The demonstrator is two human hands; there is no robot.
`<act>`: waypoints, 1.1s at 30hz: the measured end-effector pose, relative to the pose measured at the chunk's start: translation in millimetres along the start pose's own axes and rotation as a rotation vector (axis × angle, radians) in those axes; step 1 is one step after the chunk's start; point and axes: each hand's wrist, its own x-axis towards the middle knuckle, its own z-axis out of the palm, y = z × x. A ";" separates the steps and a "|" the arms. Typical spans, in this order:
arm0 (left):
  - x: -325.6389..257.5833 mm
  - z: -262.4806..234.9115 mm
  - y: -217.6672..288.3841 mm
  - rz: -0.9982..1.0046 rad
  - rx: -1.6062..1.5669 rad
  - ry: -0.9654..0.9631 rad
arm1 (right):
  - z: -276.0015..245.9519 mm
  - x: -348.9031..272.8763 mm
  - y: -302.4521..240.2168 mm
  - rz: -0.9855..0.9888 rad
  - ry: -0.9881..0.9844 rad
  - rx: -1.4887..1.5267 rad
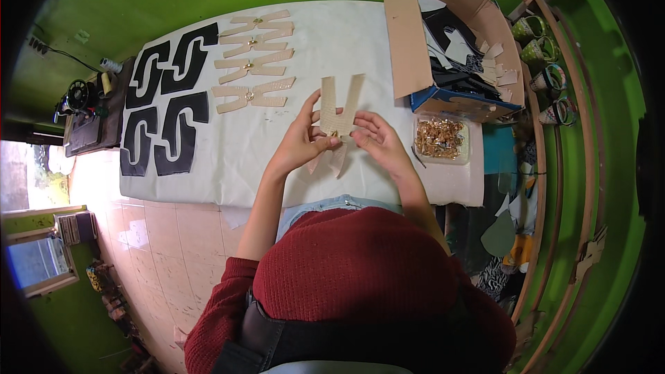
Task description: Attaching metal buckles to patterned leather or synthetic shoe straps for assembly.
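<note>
Both of my hands hold a beige textured X-shaped cut piece (339,104) above the white-covered table (228,166). My left hand (305,137) pinches its left side near the middle. My right hand (374,140) grips its right side, fingers at a small gold fitting (333,134) at the piece's centre. Three finished beige pieces with gold fittings (253,93) lie in a column further back on the table. Black S-shaped cut pieces (166,107) lie to the left of them.
A clear tub of gold fittings (440,138) sits just right of my right hand. Behind it stands an open cardboard box (415,34) with black and beige scraps. A sewing machine (86,107) is at far left. Curved wooden shelves (554,90) hold cups at right.
</note>
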 end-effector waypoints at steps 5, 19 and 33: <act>1.5 8.9 2.8 -0.018 0.131 -0.171 | 0.0 6.4 5.5 0.118 0.009 0.158; -10.2 6.4 7.7 -0.038 0.479 -0.041 | -3.1 -2.7 25.1 -0.081 0.090 0.405; -46.0 61.9 34.8 0.293 0.767 0.237 | -12.4 -34.8 -13.8 -0.323 -0.073 0.162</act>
